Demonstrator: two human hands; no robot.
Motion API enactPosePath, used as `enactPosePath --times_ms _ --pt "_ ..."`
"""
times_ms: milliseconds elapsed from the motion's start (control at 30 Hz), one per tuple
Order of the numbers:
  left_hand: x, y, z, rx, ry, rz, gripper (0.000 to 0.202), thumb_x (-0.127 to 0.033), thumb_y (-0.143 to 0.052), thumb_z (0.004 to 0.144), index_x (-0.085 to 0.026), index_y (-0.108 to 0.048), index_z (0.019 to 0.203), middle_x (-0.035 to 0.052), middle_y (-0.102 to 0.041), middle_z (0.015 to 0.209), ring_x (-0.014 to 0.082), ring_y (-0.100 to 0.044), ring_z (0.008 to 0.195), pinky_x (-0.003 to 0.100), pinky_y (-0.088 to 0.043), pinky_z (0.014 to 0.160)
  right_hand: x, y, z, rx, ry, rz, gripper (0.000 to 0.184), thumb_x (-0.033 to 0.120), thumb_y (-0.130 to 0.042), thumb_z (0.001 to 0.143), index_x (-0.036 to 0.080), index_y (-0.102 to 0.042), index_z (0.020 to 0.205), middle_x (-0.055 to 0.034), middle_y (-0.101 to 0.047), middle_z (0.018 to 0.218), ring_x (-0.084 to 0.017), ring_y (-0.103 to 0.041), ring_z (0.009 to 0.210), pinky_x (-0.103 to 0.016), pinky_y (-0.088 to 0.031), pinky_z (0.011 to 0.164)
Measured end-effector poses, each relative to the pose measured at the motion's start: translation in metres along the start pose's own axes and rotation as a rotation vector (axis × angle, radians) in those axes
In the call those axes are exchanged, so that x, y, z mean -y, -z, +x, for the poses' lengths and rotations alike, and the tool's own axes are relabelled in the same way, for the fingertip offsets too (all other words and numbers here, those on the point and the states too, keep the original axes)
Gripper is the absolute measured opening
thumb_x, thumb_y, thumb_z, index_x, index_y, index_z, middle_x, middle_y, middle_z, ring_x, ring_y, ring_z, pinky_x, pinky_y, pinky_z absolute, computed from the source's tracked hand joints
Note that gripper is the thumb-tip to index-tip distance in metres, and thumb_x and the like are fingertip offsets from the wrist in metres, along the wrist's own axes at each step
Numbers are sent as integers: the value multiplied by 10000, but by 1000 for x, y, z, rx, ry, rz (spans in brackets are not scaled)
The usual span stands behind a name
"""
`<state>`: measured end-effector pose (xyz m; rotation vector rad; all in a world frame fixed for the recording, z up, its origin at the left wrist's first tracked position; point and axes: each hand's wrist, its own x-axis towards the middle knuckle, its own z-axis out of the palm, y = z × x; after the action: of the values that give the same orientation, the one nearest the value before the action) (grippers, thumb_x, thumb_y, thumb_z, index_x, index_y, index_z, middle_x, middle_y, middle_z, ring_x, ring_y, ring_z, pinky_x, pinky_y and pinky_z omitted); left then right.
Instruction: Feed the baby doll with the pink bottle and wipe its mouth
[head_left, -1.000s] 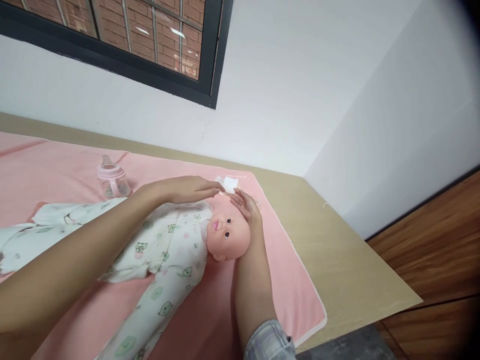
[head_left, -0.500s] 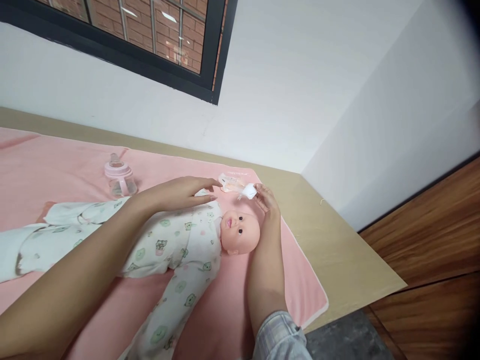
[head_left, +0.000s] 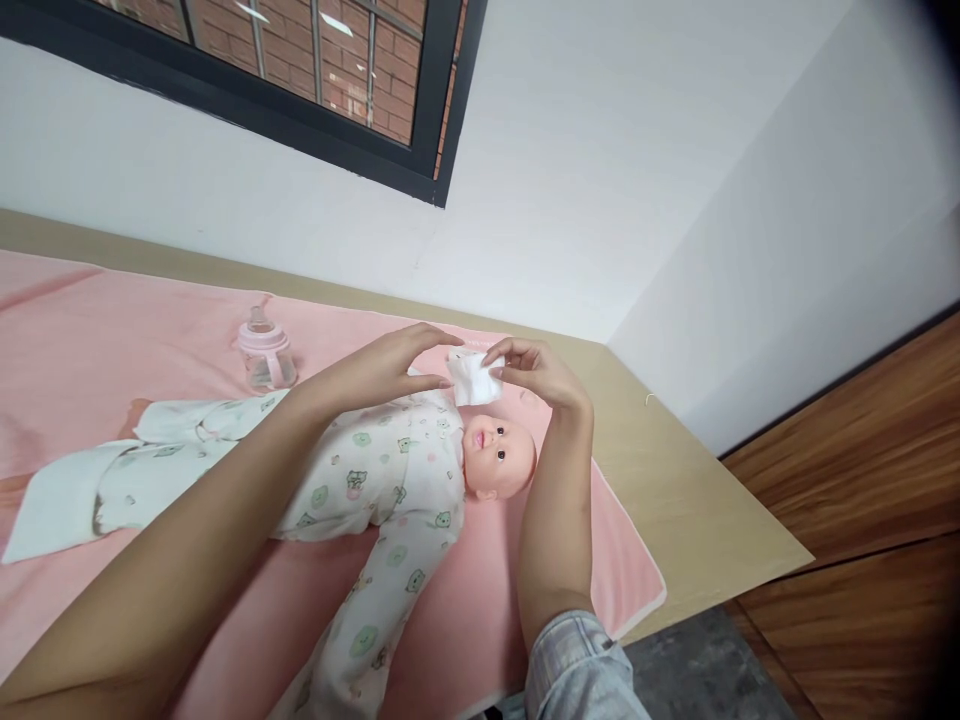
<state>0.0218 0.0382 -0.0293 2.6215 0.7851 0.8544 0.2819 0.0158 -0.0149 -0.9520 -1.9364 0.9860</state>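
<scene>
Between my hands, just above the doll's head, is a folded white tissue point(head_left: 474, 380). My right hand point(head_left: 541, 372) pinches its right side between thumb and fingers. My left hand point(head_left: 409, 365) reaches in from the left with thumb and fingers apart, at the tissue's left edge; I see no grip there. Below them a baby doll point(head_left: 499, 455) lies on its back, head to the right, in white clothes point(head_left: 360, 480) with a green animal print. My left forearm passes over its body and hides part of it.
A pink baby bottle point(head_left: 266, 355) with a handle stands beyond the doll's legs. Under everything is a pink blanket point(head_left: 442, 650) on a tan tabletop point(head_left: 652, 510). A white wall point(head_left: 540, 200) with a dark-framed window point(head_left: 390, 165) rises behind, and wooden panels point(head_left: 862, 480) are at the right.
The tissue has come up and now shows as a wider square. My right hand has turned palm inward, and my left hand has moved closer to it. The clear wrapper is hidden now.
</scene>
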Motion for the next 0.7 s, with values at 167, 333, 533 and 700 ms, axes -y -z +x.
enactPosePath --times_ms 167,333,533,700 --pt "-2 0 2 50 -36 -136 433 -514 -672 833 -247 -642 1172 19 -594 1281 228 -546 1180 303 -424 980 20 -11 -5 71 82 -88 139 279 -671 817 194 -712 919 -37 -643 992 -110 -544 815 -260 -437 729" --pt "-9 2 2 92 -74 -263 229 -425 -679 850 -256 -726 998 -2 -617 1249 210 -584 1128 291 -431 970 30 -15 -9 79 116 -97 147 319 -669 829 198 -726 891 -47 -643 989 -139 -583 901 -286 -467 786" --pt "-12 2 2 15 -106 -315 213 -423 -705 830 -252 -750 948 18 -628 1230 223 -588 1130 322 -442 984 32 -17 -8 38 91 -115 161 339 -672 828 208 -737 894 -50 -650 1000 -159 -614 957 -339 -484 885" --pt "-16 0 2 -89 -94 -306 218 -421 -699 830 -245 -754 947 28 -606 1278 244 -541 1212 350 -426 1036 34 -23 -6 22 65 -142 144 338 -671 826 245 -752 900 -44 -647 1024 -179 -606 1034 -368 -487 948"
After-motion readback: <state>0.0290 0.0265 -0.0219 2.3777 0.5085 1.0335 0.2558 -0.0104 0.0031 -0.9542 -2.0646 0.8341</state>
